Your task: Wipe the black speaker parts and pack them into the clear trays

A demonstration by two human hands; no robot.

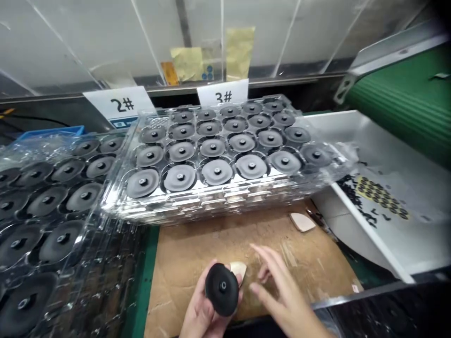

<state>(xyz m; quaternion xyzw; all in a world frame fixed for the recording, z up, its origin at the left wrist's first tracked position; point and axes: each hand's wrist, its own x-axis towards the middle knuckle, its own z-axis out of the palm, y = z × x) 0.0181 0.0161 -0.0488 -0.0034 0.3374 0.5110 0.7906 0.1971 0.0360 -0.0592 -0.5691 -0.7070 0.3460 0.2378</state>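
Observation:
My left hand (205, 312) is closed round a black disc (221, 300) with a small raised hub at its centre, near the lower middle of the head view. A pale cream wedge-shaped pad (238, 268) shows just behind the disc, at the left fingertips; whether it is held or lies on the board, I cannot tell. To the right, my right hand (276, 286) hovers apart from the disc, fingers spread and nothing in them. Beneath both hands lies a brown cardboard sheet (190, 249). A second cream pad (302, 222) rests on it farther back.
Stacked clear trays (165, 204) of similar black discs stand behind the cardboard. More disc-filled trays (75, 234) are at left. On the right, a white bin (373, 251) holds small black parts and a yellow sheet (382, 197) of dark pieces, below a green conveyor belt (408, 98).

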